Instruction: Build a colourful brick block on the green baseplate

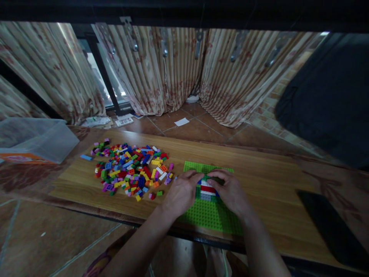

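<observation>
The left hand and the right hand met, fingers bent and tips close together, over the far end of the build, which sat on the green plate between and beneath them. A bit of dark green showed at the fingertips, but whether either hand was clamped on a piece or merely pressed down could not be told. The likeliest trouble seemed to be a piece seated a stud off or only half pushed home, since the fingers hid the very spot they worked on. A hard, slanted push could also have sprung a neighbouring piece loose, or slid the plate along the table, as no finger could be seen gripping its rim. The pile lay to the left of the left hand, its nearest loose bricks close enough that a sweep of that wrist might have scattered them. The build's red strip had its long axis running across, from the left hand toward the right, with white on either side and grey nearest the wearer. Both hands covered its flanks, so the whole build's long axis stayed uncertain, and no front could be made out.
</observation>
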Tool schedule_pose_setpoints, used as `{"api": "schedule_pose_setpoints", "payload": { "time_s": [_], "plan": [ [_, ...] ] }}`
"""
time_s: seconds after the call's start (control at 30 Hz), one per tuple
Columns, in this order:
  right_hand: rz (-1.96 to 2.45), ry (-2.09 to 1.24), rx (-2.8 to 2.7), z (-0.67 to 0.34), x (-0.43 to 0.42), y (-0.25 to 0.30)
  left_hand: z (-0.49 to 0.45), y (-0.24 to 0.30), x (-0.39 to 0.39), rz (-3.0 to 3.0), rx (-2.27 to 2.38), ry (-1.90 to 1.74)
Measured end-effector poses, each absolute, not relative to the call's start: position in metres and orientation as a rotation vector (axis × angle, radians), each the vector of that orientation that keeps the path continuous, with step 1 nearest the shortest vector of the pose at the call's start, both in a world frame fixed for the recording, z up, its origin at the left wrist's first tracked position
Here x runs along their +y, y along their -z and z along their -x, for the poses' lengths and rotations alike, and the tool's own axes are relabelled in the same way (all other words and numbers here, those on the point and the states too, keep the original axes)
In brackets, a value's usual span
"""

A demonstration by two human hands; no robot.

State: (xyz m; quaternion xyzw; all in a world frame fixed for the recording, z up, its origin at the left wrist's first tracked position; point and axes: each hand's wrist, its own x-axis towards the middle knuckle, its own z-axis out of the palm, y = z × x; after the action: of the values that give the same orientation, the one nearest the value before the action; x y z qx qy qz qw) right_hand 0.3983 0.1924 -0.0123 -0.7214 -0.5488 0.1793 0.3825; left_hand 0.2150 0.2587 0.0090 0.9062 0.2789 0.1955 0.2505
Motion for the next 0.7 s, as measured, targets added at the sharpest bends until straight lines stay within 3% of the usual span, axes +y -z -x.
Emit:
{"api": "schedule_pose_setpoints", "payload": {
  "time_s": [0.7],
  "plan": [
    [1.88,-0.393,-1.454,-0.397,0.198,0.019,-0.24,-0.019,0.228,-2.771,1.175,-0.133]
  ]
}}
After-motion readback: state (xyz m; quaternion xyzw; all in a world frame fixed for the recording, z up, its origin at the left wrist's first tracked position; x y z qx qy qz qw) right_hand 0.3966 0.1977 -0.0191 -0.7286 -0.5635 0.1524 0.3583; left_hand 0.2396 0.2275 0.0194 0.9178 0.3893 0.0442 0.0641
